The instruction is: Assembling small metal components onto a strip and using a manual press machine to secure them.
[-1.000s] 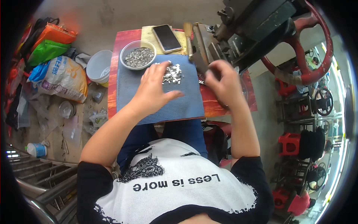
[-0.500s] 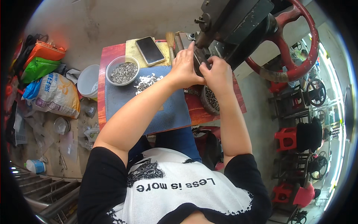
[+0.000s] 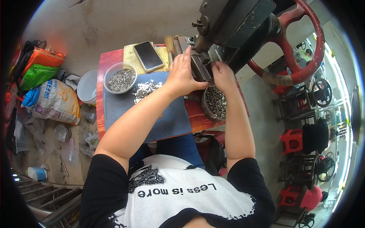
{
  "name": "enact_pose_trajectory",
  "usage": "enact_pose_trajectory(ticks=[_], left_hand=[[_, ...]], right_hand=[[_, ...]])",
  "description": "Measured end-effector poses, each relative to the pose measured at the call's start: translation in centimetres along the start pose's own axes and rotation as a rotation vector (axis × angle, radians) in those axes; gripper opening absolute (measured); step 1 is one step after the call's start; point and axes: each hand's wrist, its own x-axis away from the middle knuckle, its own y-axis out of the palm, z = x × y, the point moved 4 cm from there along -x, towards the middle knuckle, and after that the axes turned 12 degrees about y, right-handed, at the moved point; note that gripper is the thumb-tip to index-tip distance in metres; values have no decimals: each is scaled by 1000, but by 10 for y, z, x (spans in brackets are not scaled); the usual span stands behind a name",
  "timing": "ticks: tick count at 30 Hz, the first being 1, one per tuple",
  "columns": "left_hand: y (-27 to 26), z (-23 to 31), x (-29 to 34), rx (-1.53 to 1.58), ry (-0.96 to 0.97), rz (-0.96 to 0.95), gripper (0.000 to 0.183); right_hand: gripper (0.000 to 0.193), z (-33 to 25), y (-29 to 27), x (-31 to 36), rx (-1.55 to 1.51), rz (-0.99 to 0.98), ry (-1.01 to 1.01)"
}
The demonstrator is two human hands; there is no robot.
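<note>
My left hand (image 3: 185, 77) lies along the near left side of a dark hand press (image 3: 228, 26). Its fingers stretch up beside the metal fixture (image 3: 200, 68) under the ram, and its thumb is spread out to the right by the fixture's near end. My right hand (image 3: 223, 77) is at the fixture's right side, slightly blurred, its fingertips bent and partly hidden; whatever they may hold does not show. A round tub (image 3: 214, 104) full of small metal pieces stands just below the right hand. White and grey small pieces (image 3: 147, 90) lie heaped on the blue mat (image 3: 167, 123).
A clear bowl of metal pieces (image 3: 121, 79) and a phone (image 3: 148, 56) on a yellow cloth stand left of the press. A brush (image 3: 169, 47) lies behind. The red handwheel (image 3: 294, 45) reaches out at right. Sacks (image 3: 57, 100) and a white bucket (image 3: 87, 86) sit left.
My right hand has moved a little away from my left, widening the gap between them and uncovering more of the tub and fixture. The whole view has shifted slightly.
</note>
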Motion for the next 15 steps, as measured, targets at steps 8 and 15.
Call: enact_pose_trajectory(ticks=[8,15], left_hand=[[4,-7,2,-8,-20,31,143],[7,-3,-1,62,-37,39,147]], right_hand=[[39,8,-4,-4,-45,112,203],[86,89,-158,14,72,1309,96]])
